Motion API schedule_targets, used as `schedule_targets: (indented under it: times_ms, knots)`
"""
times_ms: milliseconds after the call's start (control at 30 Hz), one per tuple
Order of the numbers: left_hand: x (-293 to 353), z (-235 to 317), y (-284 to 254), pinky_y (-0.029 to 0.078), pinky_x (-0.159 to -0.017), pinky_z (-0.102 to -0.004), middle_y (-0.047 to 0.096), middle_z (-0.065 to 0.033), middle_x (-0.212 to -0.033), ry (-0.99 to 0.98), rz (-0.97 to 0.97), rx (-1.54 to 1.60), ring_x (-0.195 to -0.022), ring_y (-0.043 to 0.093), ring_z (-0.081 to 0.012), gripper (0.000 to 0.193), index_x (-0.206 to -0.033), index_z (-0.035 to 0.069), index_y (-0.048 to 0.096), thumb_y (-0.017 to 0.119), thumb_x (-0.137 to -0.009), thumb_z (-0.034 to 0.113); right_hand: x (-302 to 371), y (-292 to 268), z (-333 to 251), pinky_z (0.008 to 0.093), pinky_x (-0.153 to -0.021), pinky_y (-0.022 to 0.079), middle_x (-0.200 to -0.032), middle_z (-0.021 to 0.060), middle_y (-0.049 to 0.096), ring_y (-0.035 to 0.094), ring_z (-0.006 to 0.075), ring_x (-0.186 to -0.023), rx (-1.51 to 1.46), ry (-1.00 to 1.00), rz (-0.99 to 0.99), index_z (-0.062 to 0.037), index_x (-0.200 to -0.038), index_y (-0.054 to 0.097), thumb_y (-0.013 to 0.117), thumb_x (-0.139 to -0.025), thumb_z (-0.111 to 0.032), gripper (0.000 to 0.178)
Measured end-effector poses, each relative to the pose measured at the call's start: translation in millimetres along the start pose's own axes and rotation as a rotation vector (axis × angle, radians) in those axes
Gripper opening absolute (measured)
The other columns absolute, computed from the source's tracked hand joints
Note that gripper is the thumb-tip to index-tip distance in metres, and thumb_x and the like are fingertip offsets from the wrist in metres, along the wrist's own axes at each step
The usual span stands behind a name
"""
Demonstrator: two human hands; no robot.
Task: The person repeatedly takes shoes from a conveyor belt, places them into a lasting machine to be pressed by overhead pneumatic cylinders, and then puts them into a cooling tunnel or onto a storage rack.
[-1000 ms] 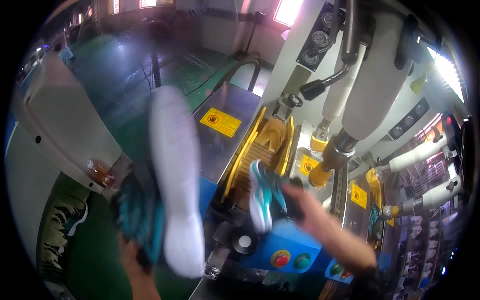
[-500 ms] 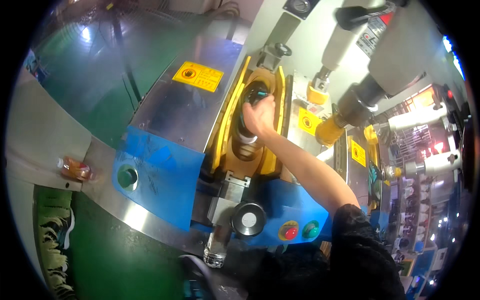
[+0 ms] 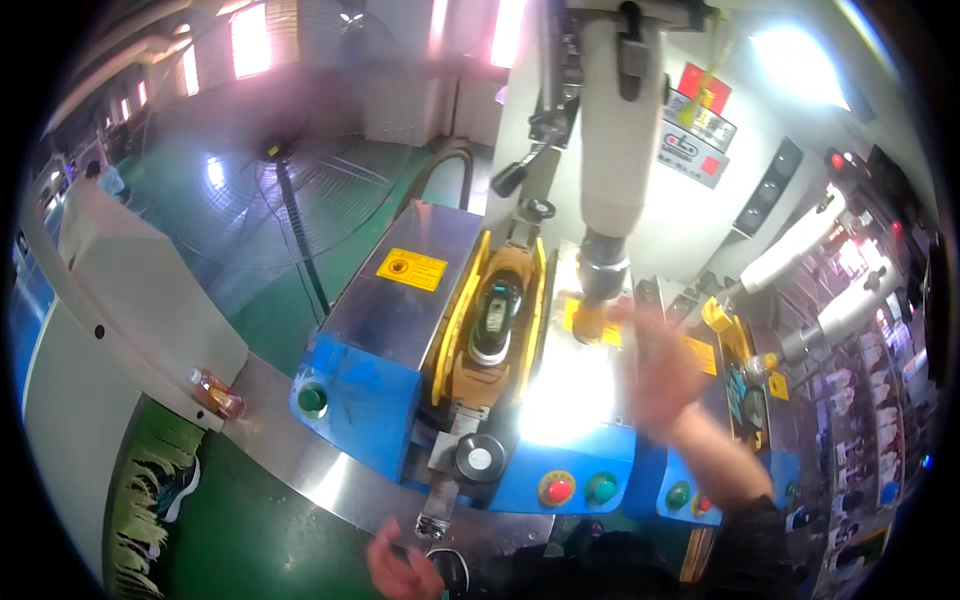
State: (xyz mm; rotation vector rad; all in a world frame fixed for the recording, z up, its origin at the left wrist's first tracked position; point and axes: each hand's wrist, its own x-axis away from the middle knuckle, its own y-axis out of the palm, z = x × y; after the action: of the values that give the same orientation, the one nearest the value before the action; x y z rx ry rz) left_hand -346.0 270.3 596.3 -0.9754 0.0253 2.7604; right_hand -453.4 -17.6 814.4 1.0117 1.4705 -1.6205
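Observation:
A dark shoe with a pale sole edge (image 3: 493, 318) sits in the cradle between yellow side pads (image 3: 533, 310) of a pressing machine. My right hand (image 3: 662, 375), smeared by motion, is raised to the right of that cradle, apart from the shoe; its finger position does not show clearly. Low in the view, my left hand (image 3: 403, 567) has its fingers apart and nothing visible in them. Close beside it is another dark shoe with a white edge (image 3: 453, 572), partly cut off by the lower border.
A grey press arm with a yellow tip (image 3: 592, 320) hangs right of the cradle. Red (image 3: 558, 490) and green (image 3: 602, 488) buttons sit on the blue front panel, below a round black knob (image 3: 480, 457). A bottle (image 3: 217, 393) lies on the left ledge. A fan (image 3: 275, 152) stands behind.
My right hand has left the shoe in the cradle and swung right. My left hand has come into view at the bottom. The head view has tilted up.

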Motion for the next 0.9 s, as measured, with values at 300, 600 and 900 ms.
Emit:
schedule_targets:
  times_ms: [300,600,900]
  knots:
    - [-300,98,232,0.042,-0.096,-0.0388,0.057,-0.0214,-0.116,0.473,-0.362,0.117,-0.109,0.057,-0.0292,0.042,-0.12,-0.002,0.049,0.056,-0.093,0.029,-224,-61,93,0.0311,-0.06,0.052,-0.07,0.0094,0.057,0.059,0.0205,-0.059,-0.14,0.522,0.223,0.005,-0.094,0.054,0.038,-0.1,-0.025,0.035]
    - [-325,132,268,0.037,-0.054,-0.0414,0.045,-0.0219,-0.059,0.409,-0.567,0.055,-0.052,0.041,-0.0343,0.056,-0.072,-0.007,0.049,0.038,-0.101,0.04,-248,-70,92,0.0324,-0.058,0.053,-0.072,0.0138,0.062,0.062,0.0222,-0.061,0.118,0.743,-0.181,0.0059,-0.089,0.059,0.033,-0.102,-0.026,0.043]
    - [-323,127,276,0.035,-0.05,-0.0441,0.046,-0.0242,-0.062,0.504,-0.49,0.076,-0.057,0.043,-0.0458,0.041,-0.074,-0.003,0.051,0.043,-0.101,0.028,-254,-90,152,0.038,-0.053,0.047,-0.066,0.0169,0.057,0.058,0.0261,-0.059,0.831,-0.132,-0.425,0.0065,-0.084,0.055,0.053,-0.078,0.004,0.007]
